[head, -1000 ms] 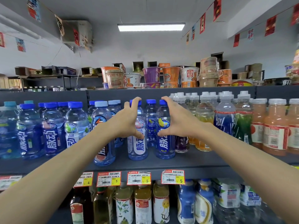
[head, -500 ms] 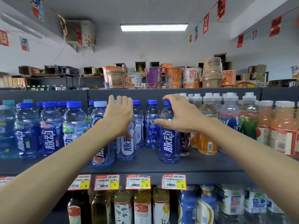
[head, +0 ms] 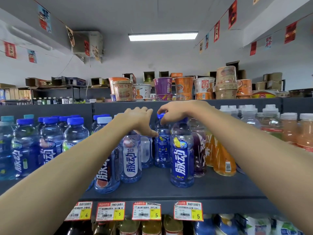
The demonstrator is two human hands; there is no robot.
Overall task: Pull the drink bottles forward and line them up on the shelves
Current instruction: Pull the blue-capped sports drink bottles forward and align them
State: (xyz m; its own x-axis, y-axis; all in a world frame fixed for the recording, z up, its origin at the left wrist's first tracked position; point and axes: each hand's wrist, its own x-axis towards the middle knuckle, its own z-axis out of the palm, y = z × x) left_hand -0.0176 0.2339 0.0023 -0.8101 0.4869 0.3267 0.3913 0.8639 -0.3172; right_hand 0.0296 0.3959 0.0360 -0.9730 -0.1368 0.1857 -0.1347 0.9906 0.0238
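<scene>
On the dark grey shelf (head: 152,189), a blue-label bottle (head: 182,160) and a white-label bottle (head: 131,158) stand near the front. Behind them stand a smaller blue bottle (head: 162,150) and a clear bottle (head: 146,150). My right hand (head: 177,112) reaches over the front blue bottle and pinches the blue cap of the rear blue bottle. My left hand (head: 138,121) reaches past the white-label bottle with curled fingers. It covers the top of the clear bottle, its thumb down along that bottle's shoulder. The clear bottle's cap is hidden.
Rows of blue-capped bottles (head: 50,146) fill the shelf's left, with purple, orange (head: 221,158) and peach drinks (head: 291,129) to the right. Instant noodle cups (head: 183,85) sit on the top shelf. Price tags (head: 146,211) line the shelf edge above bottles on a lower shelf.
Both hands let go of the two front bottles, which now stand near the shelf's front, and moved back and up to the bottles behind them.
</scene>
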